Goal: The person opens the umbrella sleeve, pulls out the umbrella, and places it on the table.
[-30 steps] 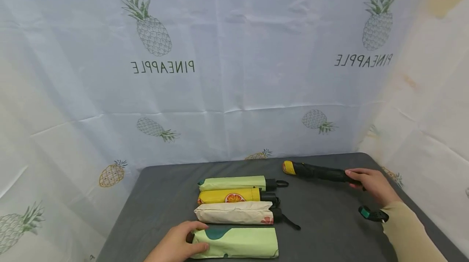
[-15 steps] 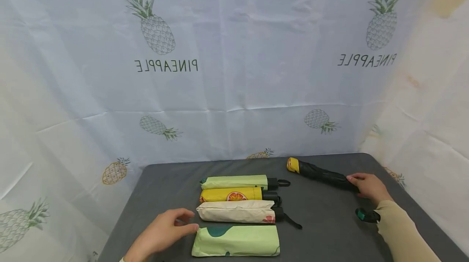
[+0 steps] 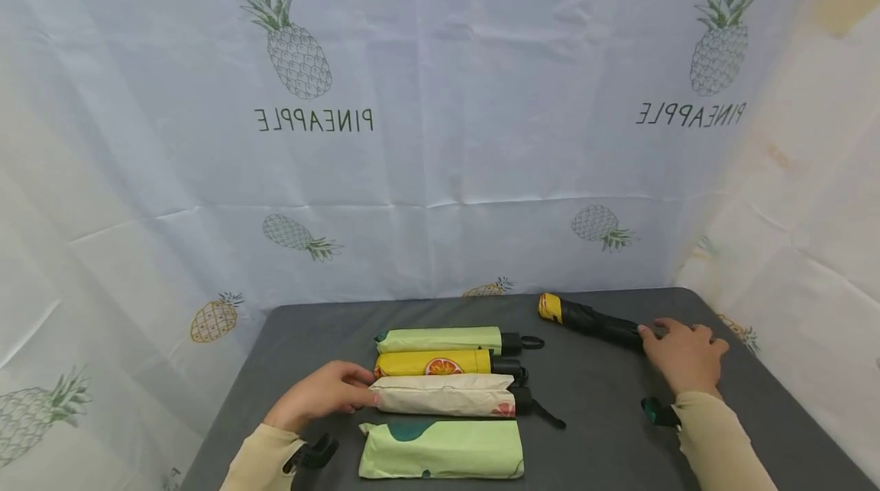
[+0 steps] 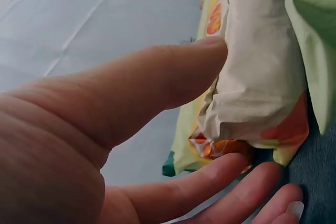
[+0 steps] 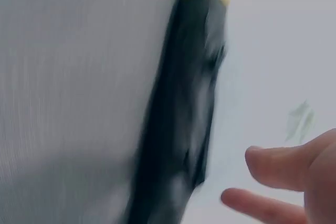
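Observation:
A folded cream umbrella (image 3: 443,396) lies in a row of folded umbrellas on the dark table. My left hand (image 3: 321,393) is at its left end; in the left wrist view the thumb reaches its edge and the loose fingers lie below that end, not closed round it. Just behind is a yellow umbrella (image 3: 406,364) with an orange-slice print. A black umbrella (image 3: 596,325) with a yellow tip lies slanted at the back right. Over its near end hovers my right hand (image 3: 686,357), fingers spread; the right wrist view shows thumb and finger apart from the black cover.
A light green umbrella (image 3: 440,339) lies behind the yellow one. Nearest me is a green pouch-like bundle (image 3: 447,450) with dark patches. A pineapple-print curtain (image 3: 440,132) stands behind the grey table (image 3: 584,430).
My left hand has left the green bundle and moved back to the cream umbrella's end. The right hand has let go of the black umbrella, which was turned slightly and laid down.

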Action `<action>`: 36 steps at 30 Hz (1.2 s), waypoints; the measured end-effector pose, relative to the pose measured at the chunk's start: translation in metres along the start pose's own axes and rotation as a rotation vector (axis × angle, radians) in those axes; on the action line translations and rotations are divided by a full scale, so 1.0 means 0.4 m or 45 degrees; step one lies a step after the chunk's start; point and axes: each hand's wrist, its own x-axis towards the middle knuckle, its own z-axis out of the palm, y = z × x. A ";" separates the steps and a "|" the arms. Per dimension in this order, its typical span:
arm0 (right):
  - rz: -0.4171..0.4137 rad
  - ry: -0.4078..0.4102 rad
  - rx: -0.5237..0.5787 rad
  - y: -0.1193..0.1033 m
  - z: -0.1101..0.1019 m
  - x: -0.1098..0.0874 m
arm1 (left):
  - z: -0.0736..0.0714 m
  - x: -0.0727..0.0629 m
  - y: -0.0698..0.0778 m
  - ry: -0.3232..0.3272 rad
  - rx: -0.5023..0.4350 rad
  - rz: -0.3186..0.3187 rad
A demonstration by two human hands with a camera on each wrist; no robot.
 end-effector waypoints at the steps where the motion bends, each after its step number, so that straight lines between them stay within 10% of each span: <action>1: -0.065 0.033 0.006 -0.027 0.013 -0.013 | 0.000 0.004 0.000 -0.002 0.000 -0.005; 6: -0.373 -0.109 0.188 -0.167 0.083 -0.083 | 0.001 0.014 -0.006 -0.004 0.010 -0.019; 16: -0.537 -0.649 0.412 -0.297 0.179 -0.171 | 0.013 0.024 -0.011 -0.008 0.013 -0.010; 36: -0.546 -0.731 0.342 -0.299 0.205 -0.184 | 0.040 0.035 -0.016 0.043 0.009 -0.052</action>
